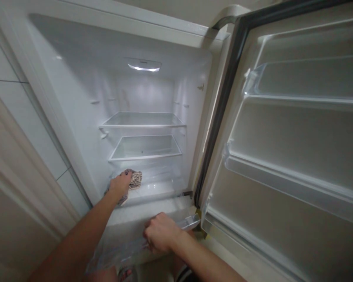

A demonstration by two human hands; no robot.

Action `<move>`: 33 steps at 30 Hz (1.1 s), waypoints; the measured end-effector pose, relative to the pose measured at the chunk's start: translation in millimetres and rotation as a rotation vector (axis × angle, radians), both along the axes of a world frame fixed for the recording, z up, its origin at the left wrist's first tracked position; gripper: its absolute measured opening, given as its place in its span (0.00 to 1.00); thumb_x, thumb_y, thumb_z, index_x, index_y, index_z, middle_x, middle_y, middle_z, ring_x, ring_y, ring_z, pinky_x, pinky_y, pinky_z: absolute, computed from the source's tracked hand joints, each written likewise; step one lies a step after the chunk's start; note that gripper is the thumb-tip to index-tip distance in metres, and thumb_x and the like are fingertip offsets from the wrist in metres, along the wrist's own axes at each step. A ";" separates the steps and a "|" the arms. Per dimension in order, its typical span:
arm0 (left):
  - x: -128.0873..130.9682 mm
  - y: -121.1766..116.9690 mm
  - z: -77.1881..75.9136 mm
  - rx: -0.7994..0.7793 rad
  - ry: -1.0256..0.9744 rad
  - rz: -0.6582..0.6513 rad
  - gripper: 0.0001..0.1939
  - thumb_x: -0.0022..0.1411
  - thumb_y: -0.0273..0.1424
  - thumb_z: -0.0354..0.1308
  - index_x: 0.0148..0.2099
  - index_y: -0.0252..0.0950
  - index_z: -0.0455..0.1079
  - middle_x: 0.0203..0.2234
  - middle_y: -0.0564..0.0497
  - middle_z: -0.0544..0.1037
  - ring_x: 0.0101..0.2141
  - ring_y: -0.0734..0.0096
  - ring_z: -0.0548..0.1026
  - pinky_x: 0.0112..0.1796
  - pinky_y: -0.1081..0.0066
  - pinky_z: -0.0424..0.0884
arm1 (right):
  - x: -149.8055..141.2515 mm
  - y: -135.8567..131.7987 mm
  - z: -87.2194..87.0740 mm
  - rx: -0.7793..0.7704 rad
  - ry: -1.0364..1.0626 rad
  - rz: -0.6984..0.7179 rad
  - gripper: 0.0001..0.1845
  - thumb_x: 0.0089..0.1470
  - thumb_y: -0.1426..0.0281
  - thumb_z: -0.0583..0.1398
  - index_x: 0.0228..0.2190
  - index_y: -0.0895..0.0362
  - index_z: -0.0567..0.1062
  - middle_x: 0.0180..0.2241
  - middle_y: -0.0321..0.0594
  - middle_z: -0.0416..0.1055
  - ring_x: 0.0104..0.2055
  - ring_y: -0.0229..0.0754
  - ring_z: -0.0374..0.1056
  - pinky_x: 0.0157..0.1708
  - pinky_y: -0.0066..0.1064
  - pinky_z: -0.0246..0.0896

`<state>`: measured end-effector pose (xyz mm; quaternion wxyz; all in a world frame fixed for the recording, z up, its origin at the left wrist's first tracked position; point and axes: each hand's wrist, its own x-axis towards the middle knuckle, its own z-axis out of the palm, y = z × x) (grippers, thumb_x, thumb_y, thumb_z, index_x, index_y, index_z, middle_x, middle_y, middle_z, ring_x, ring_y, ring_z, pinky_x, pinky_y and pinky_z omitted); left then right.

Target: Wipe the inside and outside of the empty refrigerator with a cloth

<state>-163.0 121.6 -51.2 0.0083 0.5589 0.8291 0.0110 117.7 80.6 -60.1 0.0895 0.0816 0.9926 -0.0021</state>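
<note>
My left hand (120, 185) is closed on a patterned brown-and-cream cloth (135, 179) inside the lower part of the refrigerator. Part of the cloth hangs below the hand at the drawer's left side. My right hand (162, 232) grips the front edge of a clear plastic drawer (117, 250), which is pulled out toward me; the fingertips are hidden behind the hand. Above the cloth are two glass shelves, the lower shelf (145, 147) and the upper shelf (144, 119).
The refrigerator door (282, 129) stands wide open on the right, with a clear door bin (297, 186) among several. A lit lamp (144, 65) is in the ceiling of the compartment. A tiled wall (32, 121) runs close along the left side. My feet are below the drawer.
</note>
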 end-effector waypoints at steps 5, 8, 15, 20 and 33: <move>12.5 37.2 -8.3 0.091 -0.105 -0.054 0.29 0.65 0.26 0.62 0.68 0.38 0.69 0.61 0.36 0.77 0.61 0.51 0.77 0.62 0.59 0.71 | -9.6 0.0 -4.1 0.020 -0.023 0.032 0.15 0.65 0.58 0.67 0.42 0.57 0.86 0.39 0.44 0.82 0.40 0.52 0.82 0.35 0.40 0.75; 45.7 71.6 -15.5 0.163 -0.220 -0.128 0.26 0.68 0.28 0.63 0.67 0.36 0.70 0.64 0.36 0.76 0.65 0.53 0.73 0.66 0.58 0.67 | -11.2 0.0 -5.7 0.020 -0.041 0.038 0.15 0.65 0.58 0.67 0.42 0.57 0.86 0.40 0.43 0.83 0.41 0.51 0.82 0.35 0.40 0.76; 134.6 119.8 -30.5 0.176 -0.498 -0.324 0.20 0.76 0.41 0.62 0.63 0.36 0.74 0.59 0.41 0.80 0.58 0.55 0.79 0.61 0.48 0.74 | -13.9 1.5 -13.2 -0.010 -0.080 0.001 0.15 0.66 0.56 0.66 0.42 0.54 0.85 0.40 0.42 0.83 0.42 0.53 0.82 0.37 0.44 0.80; 135.3 105.6 -32.8 0.024 -0.596 -0.441 0.17 0.74 0.42 0.65 0.55 0.35 0.78 0.54 0.44 0.83 0.56 0.55 0.80 0.60 0.50 0.75 | -20.3 2.6 -7.2 -0.051 -0.050 -0.026 0.16 0.64 0.56 0.68 0.44 0.55 0.85 0.42 0.44 0.83 0.44 0.55 0.82 0.41 0.45 0.80; 75.7 6.3 -30.2 -0.560 -0.459 -0.491 0.16 0.72 0.42 0.67 0.48 0.33 0.78 0.45 0.49 0.82 0.44 0.60 0.82 0.47 0.58 0.82 | -45.6 -3.6 6.0 -0.065 0.082 -0.086 0.16 0.65 0.64 0.66 0.47 0.62 0.86 0.45 0.54 0.82 0.49 0.58 0.81 0.49 0.46 0.77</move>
